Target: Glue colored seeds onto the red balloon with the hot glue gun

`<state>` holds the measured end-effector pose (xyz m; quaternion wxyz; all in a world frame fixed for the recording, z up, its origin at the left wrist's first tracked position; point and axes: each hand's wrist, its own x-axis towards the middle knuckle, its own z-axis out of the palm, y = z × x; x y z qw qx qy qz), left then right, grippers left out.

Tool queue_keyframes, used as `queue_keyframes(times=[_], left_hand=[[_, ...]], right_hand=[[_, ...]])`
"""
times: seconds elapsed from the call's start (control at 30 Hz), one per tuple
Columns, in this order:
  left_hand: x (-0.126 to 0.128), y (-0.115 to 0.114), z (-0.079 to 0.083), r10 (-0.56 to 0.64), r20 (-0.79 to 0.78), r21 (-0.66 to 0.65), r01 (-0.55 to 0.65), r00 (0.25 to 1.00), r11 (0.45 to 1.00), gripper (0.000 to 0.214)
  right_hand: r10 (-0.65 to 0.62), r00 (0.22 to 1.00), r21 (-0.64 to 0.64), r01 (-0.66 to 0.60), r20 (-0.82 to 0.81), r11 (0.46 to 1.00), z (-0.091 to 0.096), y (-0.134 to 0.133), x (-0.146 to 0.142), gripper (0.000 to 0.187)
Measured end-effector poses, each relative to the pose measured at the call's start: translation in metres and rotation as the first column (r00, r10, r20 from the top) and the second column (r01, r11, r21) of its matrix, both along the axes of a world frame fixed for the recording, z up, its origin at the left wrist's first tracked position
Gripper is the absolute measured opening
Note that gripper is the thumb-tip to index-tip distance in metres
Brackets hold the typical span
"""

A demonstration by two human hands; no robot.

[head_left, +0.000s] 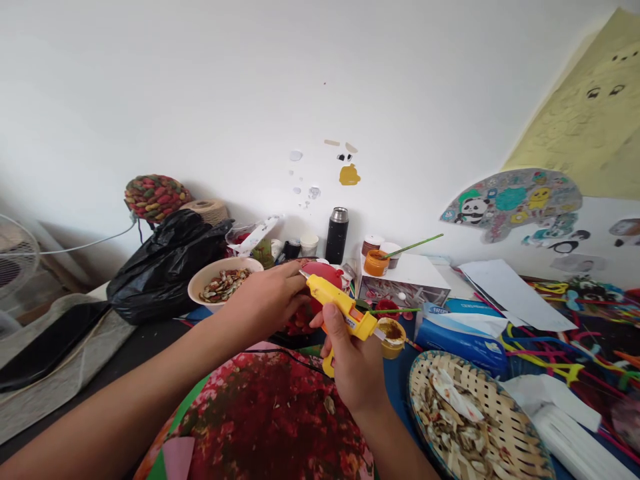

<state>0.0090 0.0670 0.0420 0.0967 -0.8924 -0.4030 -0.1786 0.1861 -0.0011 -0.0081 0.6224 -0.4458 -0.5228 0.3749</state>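
Head cam view: I've got my right hand (359, 377) wrapped around a yellow hot glue gun (336, 301), up near the far edge of a red floral mat (270, 420), nozzle pointing at my left hand (267, 297). Can't tell if that left one's gripping anything, fingertips are partly hidden near a round red piece (329, 269). Mustard paint jar (393, 345) sits just right of the gun.

Both bare arms (165, 370) are stretched forward. The left hand (271, 295) is held back side up; the right hand (359, 373) is curled, its thumb (336, 325) pointing forward.
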Motion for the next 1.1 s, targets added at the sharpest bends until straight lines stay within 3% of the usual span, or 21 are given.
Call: queue_keyframes(times=[0.17,0.57,0.8,1.1], left_hand=[[0.005,0.0,0.002,0.05,-0.015,-0.013,-0.05,0.999,0.999,0.02],[0.002,0.0,-0.003,0.001,0.037,0.02,-0.002,0.999,1.0,0.022],[-0.003,-0.003,-0.006,-0.028,0.098,-0.002,0.029,0.995,1.0,0.012],[-0.007,-0.004,-0.018,-0.086,0.106,0.039,0.082,0.991,0.996,0.017]], right_hand=[[-0.003,1.0,0.006,0.003,-0.003,1.0,-0.001,0.0,0.0,0.068],[0.011,1.0,0.005,-0.011,0.0,1.0,-0.002,0.001,0.0,0.068],[-0.007,0.999,0.037,0.008,-0.033,0.999,-0.003,-0.001,-0.001,0.065],[-0.01,0.998,-0.047,0.007,-0.066,0.999,-0.003,0.0,-0.001,0.071]])
